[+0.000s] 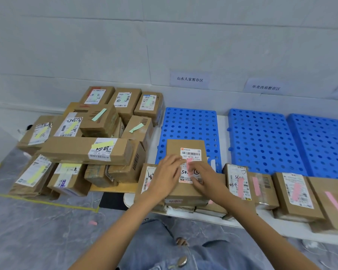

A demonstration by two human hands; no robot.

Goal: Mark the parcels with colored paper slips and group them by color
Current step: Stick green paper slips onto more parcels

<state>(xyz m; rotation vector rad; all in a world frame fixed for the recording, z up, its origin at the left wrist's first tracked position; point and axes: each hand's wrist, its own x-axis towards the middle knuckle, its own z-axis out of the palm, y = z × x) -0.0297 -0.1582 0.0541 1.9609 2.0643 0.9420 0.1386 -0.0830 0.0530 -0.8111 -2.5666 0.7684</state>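
Note:
A brown cardboard parcel point(179, 148) with a white shipping label lies in front of me, on top of other parcels. A pink paper slip point(189, 164) lies on its label. My left hand point(167, 176) rests on the parcel's left part, its fingertips at the slip. My right hand point(204, 177) presses on the label from the right, fingers by the slip. To the right stands a row of parcels with pink slips point(296, 190). On the left a pile of parcels carries green slips point(99, 114) and yellow slips point(102, 145).
Blue perforated pallets point(261, 137) lie along the white wall, under paper signs point(189, 79). A loose pink slip point(92, 223) lies on the grey floor at the left. Yellow tape point(47, 202) marks the floor before the left pile. My knees in jeans are below.

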